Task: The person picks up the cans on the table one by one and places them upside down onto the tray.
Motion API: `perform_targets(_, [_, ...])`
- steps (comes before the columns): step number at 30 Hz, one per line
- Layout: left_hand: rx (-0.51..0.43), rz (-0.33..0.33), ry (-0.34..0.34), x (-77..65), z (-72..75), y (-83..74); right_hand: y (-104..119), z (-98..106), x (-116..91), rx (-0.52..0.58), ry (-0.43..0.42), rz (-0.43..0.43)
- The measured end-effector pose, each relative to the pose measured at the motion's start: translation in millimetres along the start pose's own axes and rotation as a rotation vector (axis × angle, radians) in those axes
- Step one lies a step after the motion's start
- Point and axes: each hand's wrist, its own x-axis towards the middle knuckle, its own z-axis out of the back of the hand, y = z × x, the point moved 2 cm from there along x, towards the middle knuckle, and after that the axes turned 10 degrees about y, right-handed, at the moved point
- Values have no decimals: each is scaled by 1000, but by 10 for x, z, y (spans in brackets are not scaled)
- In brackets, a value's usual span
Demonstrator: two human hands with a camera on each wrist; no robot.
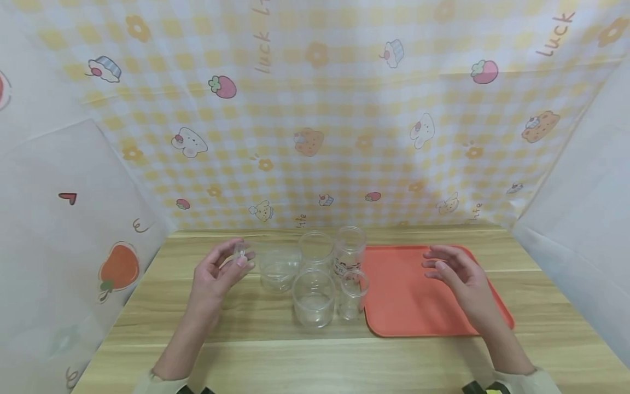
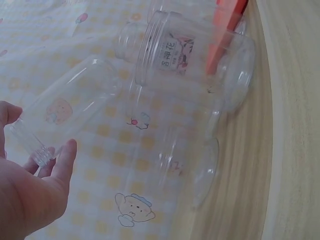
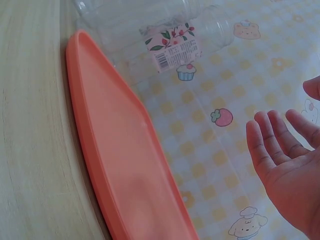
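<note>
My left hand (image 1: 216, 276) holds a clear plastic bottle (image 2: 70, 107) by its threaded neck, thumb and fingers round it. The bottle is tipped on its side in the air, its base toward the right. In the head view it overlaps a clear jar (image 1: 278, 279) standing behind it. Over the right part of an orange-red tray (image 1: 403, 306) hovers my right hand (image 1: 465, 276), fingers relaxed and slightly bent, with nothing in it. The right wrist view shows that palm (image 3: 295, 175) turned up beside the tray.
Several clear containers stand grouped left of the tray: a wide jar (image 1: 313, 306), a small narrow jar (image 1: 351, 301), a taller jar (image 1: 315, 241) and one with a printed label (image 3: 172, 47). A checked cloth (image 1: 344, 109) hangs behind the wooden table (image 1: 295, 366).
</note>
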Motion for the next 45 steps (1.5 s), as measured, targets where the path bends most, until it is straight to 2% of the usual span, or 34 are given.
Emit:
perform_targets(13, [-18,-38,27,44,-92,26,25,-43,56,-7,-3,4])
perform_targets(45, [-54,-38,31,56,-214,75,58,-193,216,5,22,25])
